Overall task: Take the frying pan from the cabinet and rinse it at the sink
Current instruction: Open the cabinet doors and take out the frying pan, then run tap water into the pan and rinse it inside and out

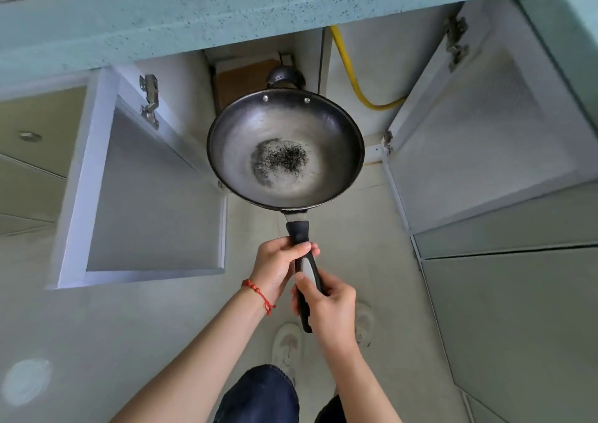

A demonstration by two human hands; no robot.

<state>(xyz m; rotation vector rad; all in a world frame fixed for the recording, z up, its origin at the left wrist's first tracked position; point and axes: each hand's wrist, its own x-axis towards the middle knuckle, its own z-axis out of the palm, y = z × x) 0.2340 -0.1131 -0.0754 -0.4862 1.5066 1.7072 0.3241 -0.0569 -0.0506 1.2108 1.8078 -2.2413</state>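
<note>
Black frying pan (284,150) in both hands | cabinet doors (152,196) open

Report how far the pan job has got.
Done: both cabinet doors stand open and the frying pan is out, held in front of the cabinet. In hand: left hand and right hand grip its handle. Left: rinsing; dark specks remain, no sink in view.

A dark round frying pan (285,150), black specks in its worn grey bowl, is held level, its black-and-grey handle pointing to 6 o'clock.
</note>
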